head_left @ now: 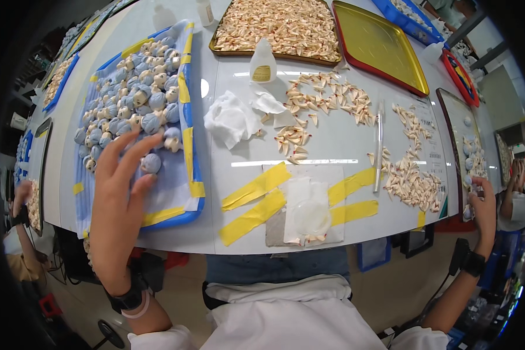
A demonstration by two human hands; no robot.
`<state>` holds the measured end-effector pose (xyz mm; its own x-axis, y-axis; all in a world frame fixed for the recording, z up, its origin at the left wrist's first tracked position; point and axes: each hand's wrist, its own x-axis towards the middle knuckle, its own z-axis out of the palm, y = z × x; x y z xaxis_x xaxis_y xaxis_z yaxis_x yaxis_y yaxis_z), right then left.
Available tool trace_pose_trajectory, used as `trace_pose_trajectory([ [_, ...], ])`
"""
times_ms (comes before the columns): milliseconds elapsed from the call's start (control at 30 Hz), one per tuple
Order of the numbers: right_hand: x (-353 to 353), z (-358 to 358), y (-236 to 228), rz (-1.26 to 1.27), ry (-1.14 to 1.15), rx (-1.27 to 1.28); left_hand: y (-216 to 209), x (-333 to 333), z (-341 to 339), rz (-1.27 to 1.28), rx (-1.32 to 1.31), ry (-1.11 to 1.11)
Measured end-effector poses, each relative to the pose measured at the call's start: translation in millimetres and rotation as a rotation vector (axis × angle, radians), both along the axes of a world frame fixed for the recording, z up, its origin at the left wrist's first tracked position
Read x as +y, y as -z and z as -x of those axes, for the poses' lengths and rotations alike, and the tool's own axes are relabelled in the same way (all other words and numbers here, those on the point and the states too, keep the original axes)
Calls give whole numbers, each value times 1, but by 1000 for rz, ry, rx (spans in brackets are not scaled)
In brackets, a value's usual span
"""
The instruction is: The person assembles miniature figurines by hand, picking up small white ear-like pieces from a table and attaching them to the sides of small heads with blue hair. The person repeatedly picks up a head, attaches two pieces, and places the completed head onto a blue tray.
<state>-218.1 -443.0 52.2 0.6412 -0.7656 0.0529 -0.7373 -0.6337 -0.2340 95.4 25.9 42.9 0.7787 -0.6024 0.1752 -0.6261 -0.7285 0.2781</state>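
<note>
Nearest the body, at the edge of the bench (217, 160), a grey pad (274, 228) lies with yellow tape strips (252, 217) slanting out either side and a translucent disc (310, 217) on top. And the hands are wide apart! The left hand (118, 192) hangs over a blue tray (186, 218), fingers spread, thumb near one blue-and-cream piece (151, 163), with more crowded beyond; whether a fingertip touches any, one cannot tell. The right hand (483, 201) curls at a dark-rimmed tray (451, 125), grip unclear. Mid-bench, cream cones (411, 185) scatter around a clear tube (380, 146); farther, crumpled tissue (230, 119), a bottle (263, 63), then a gold tray (379, 46).
</note>
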Motion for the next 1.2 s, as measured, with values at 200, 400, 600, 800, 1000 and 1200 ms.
trace_pose_trajectory([
  [200, 63, -70, -23, -42, -150, -192, 2, 9, -4, 114, 132, -216],
  [400, 113, -166, -25, -112, -712, -84, -1, 3, 0, 103, 137, -26],
  [600, 125, -225, 5, -79, -936, -35, -2, 7, 3, 192, 77, 17],
  [800, 132, -236, 5, -117, -821, -20, 3, 13, 10, 495, 22, 38],
  [1000, 133, -227, 3, -118, -822, -251, 13, 5, 47, 949, 412, 190],
  [1200, 135, -222, 9, -186, -746, -328, 23, -17, 84, 1028, 868, 194],
])
